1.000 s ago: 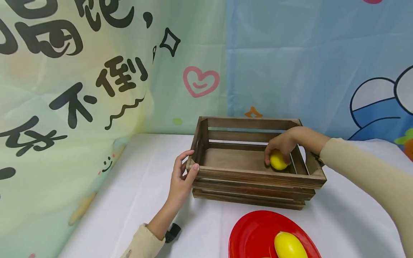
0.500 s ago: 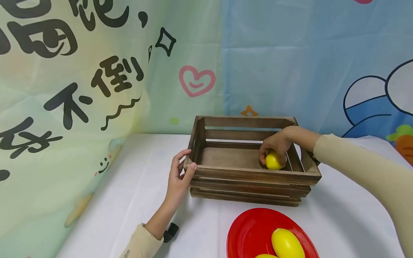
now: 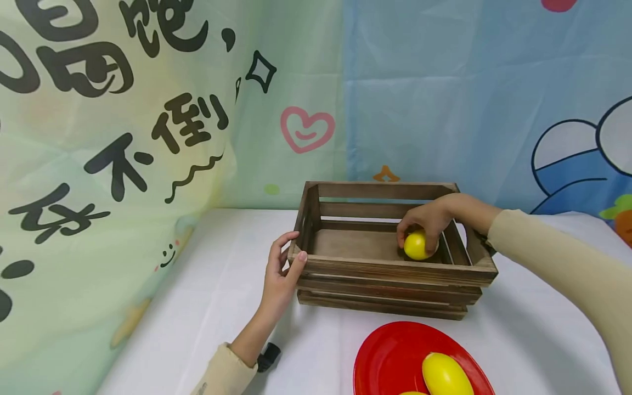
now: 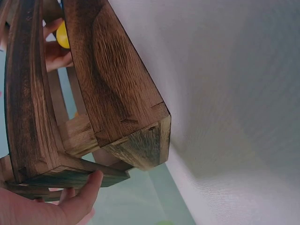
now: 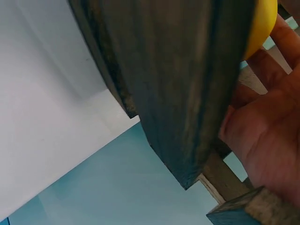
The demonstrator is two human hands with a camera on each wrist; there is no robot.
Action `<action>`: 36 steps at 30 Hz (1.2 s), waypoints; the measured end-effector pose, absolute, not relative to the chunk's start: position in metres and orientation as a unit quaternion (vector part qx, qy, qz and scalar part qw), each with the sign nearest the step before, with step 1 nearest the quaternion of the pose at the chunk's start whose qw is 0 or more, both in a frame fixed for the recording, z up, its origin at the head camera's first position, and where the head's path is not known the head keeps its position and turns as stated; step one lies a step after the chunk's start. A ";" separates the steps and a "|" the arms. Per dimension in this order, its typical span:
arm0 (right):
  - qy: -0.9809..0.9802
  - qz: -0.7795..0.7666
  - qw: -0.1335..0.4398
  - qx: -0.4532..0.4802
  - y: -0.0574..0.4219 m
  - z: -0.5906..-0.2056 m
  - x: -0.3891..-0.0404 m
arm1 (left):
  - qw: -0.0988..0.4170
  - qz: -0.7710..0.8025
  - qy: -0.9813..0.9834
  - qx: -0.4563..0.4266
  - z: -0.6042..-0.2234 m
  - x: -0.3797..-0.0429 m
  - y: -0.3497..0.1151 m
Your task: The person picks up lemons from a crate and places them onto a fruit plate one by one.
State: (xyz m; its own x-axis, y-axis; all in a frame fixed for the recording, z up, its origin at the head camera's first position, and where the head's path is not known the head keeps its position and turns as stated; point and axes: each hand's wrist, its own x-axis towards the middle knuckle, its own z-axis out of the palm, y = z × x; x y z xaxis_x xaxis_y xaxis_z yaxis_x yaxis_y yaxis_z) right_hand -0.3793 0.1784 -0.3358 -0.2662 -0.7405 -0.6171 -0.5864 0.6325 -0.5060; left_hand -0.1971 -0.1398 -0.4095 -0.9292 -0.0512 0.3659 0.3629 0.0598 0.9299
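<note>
A slatted brown wooden crate point(image 3: 385, 269) stands on the white cloth. My left hand point(image 3: 281, 274) grips its left end, thumb over the near corner and fingers at the end rim. The left wrist view shows that thumb point(image 4: 86, 192) against the wood. Reaching over the crate's right end, my right hand point(image 3: 428, 222) holds a yellow lemon point(image 3: 416, 245) low inside, near the right end. In the right wrist view the crate's wood hides much of the lemon point(image 5: 263, 28), and curled fingers point(image 5: 267, 68) lie beside it.
In front of the crate a red plate point(image 3: 380, 356) bears a yellow lemon point(image 3: 446, 376) and part of another at the frame's bottom edge. A printed cloth backdrop point(image 3: 419, 109) hangs behind and to the left. A small black object point(image 3: 269, 356) is by the left wrist.
My right hand and the lemon have shifted slightly left inside the crate. The left hand keeps its grip on the crate's end. The head view has swayed a little.
</note>
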 end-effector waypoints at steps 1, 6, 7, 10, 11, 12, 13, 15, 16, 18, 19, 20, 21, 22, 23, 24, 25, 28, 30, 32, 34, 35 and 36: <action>0.792 -0.090 0.434 -0.419 0.180 -0.335 -0.378 | 0.152 -0.678 -0.711 -0.110 -0.410 -0.197 -0.139; 0.789 -0.113 0.442 -0.411 0.181 -0.334 -0.372 | 0.150 -0.678 -0.711 -0.108 -0.409 -0.196 -0.138; 0.788 -0.113 0.445 -0.411 0.181 -0.333 -0.371 | 0.151 -0.680 -0.710 -0.108 -0.409 -0.196 -0.138; 0.787 -0.109 0.449 -0.409 0.181 -0.330 -0.366 | 0.152 -0.682 -0.707 -0.108 -0.409 -0.196 -0.138; 0.788 -0.109 0.447 -0.410 0.181 -0.329 -0.364 | 0.152 -0.684 -0.705 -0.109 -0.409 -0.196 -0.137; 0.789 -0.110 0.445 -0.409 0.181 -0.328 -0.361 | 0.152 -0.684 -0.705 -0.109 -0.409 -0.197 -0.137; 0.791 -0.112 0.442 -0.408 0.182 -0.327 -0.359 | 0.151 -0.685 -0.704 -0.110 -0.410 -0.197 -0.137; 0.795 -0.118 0.435 -0.407 0.183 -0.324 -0.353 | 0.151 -0.684 -0.705 -0.111 -0.410 -0.197 -0.137; 0.796 -0.120 0.431 -0.407 0.183 -0.322 -0.350 | 0.151 -0.684 -0.705 -0.112 -0.410 -0.197 -0.137; 0.796 -0.127 0.428 -0.409 0.184 -0.319 -0.345 | 0.152 -0.682 -0.707 -0.113 -0.410 -0.197 -0.138; 0.796 -0.129 0.425 -0.412 0.185 -0.317 -0.343 | 0.153 -0.682 -0.706 -0.113 -0.410 -0.196 -0.138; 0.794 -0.131 0.423 -0.416 0.185 -0.314 -0.340 | 0.155 -0.682 -0.706 -0.113 -0.410 -0.196 -0.138; 0.793 -0.134 0.420 -0.421 0.186 -0.312 -0.338 | 0.156 -0.681 -0.706 -0.113 -0.410 -0.196 -0.138; 0.791 -0.137 0.417 -0.426 0.187 -0.310 -0.336 | 0.156 -0.681 -0.706 -0.113 -0.410 -0.196 -0.138; 0.790 -0.141 0.413 -0.431 0.188 -0.308 -0.335 | 0.156 -0.681 -0.707 -0.113 -0.410 -0.195 -0.138; 0.790 -0.144 0.408 -0.436 0.189 -0.307 -0.333 | 0.156 -0.680 -0.707 -0.112 -0.409 -0.195 -0.138; 0.790 -0.148 0.401 -0.439 0.190 -0.305 -0.331 | 0.157 -0.680 -0.708 -0.112 -0.409 -0.195 -0.138; 0.797 -0.164 0.378 -0.441 0.195 -0.302 -0.327 | 0.159 -0.678 -0.709 -0.111 -0.410 -0.195 -0.137; 0.802 -0.182 0.367 -0.435 0.199 -0.300 -0.325 | 0.159 -0.677 -0.710 -0.112 -0.410 -0.195 -0.136; 0.803 -0.199 0.356 -0.434 0.201 -0.300 -0.324 | 0.160 -0.676 -0.710 -0.113 -0.410 -0.196 -0.136; 0.801 -0.216 0.345 -0.438 0.203 -0.300 -0.323 | 0.160 -0.677 -0.710 -0.113 -0.410 -0.196 -0.136; 0.799 -0.224 0.339 -0.444 0.204 -0.299 -0.323 | 0.160 -0.676 -0.711 -0.112 -0.410 -0.196 -0.136; 0.796 -0.231 0.331 -0.450 0.205 -0.300 -0.323 | 0.160 -0.676 -0.711 -0.111 -0.410 -0.196 -0.137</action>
